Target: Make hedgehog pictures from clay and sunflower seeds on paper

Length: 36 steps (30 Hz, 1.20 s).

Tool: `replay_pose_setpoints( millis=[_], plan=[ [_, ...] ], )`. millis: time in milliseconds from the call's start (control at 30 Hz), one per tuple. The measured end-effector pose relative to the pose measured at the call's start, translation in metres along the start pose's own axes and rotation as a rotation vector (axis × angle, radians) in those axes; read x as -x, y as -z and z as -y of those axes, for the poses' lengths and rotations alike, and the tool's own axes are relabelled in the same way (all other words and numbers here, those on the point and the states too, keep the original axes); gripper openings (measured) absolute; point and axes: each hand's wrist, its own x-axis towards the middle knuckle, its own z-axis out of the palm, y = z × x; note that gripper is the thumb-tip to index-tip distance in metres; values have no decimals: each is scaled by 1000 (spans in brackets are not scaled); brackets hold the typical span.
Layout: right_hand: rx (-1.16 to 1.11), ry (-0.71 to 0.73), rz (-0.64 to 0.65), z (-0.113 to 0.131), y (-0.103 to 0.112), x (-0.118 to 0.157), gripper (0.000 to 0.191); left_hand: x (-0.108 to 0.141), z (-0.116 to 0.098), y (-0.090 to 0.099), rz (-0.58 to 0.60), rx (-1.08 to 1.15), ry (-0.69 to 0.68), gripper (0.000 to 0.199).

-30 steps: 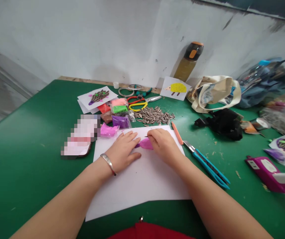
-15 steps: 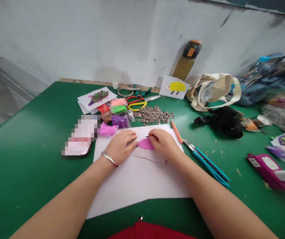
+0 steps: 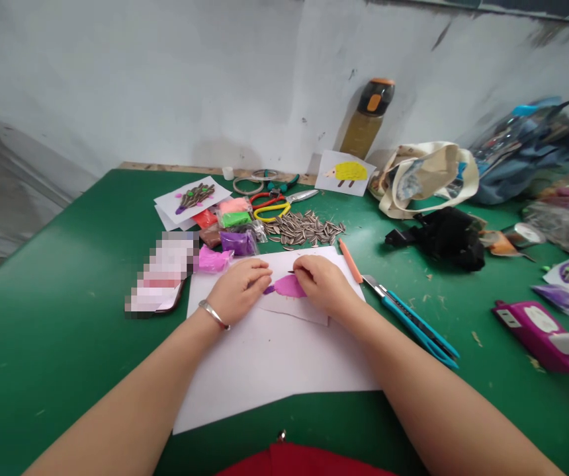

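Note:
A flat pink clay shape (image 3: pixel 289 286) with a small purple tip (image 3: pixel 269 289) at its left end lies on a small piece of white paper (image 3: pixel 309 313). Beneath is a larger white sheet (image 3: pixel 264 367). My left hand (image 3: pixel 243 283), wearing a silver bracelet, rests on the paper with its fingers stretched out beside the purple tip. Over the right part of the pink clay, my right hand (image 3: pixel 321 283) pinches a sunflower seed, whose dark end (image 3: pixel 291 272) pokes out. The hand covers the rest of the seed and the clay's right end.
Beyond the sheet lie a pile of sunflower seeds (image 3: pixel 307 229), purple clay (image 3: pixel 238 242) and pink clay (image 3: pixel 214 260) in bags, and yellow-handled scissors (image 3: pixel 271 211). A phone (image 3: pixel 163 272) is at left. A blue utility knife (image 3: pixel 413 324) lies at right, blade exposed, near an orange stick (image 3: pixel 350 260).
My left hand has drawn slightly left, uncovering more of the purple tip. My right hand keeps its pinch over the pink clay. The view has shifted a little.

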Motion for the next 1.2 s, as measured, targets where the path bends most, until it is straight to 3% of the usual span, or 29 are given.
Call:
replay_pose_setpoints(
  millis=[400,700,1000,1200],
  plan=[
    [4,-3,5,-2,-1,-1,17,0,-3,-5,35,-158,-54,26],
    [-6,9,4,-2,0,0,17,2,2,1,8,-25,-48,36],
    [-2,0,18,-2,0,-1,18,2,1,-5,16,-95,-50,30],
    [-5,4,11,-2,1,-1,18,7,4,8,44,30,8,36]
  ],
)
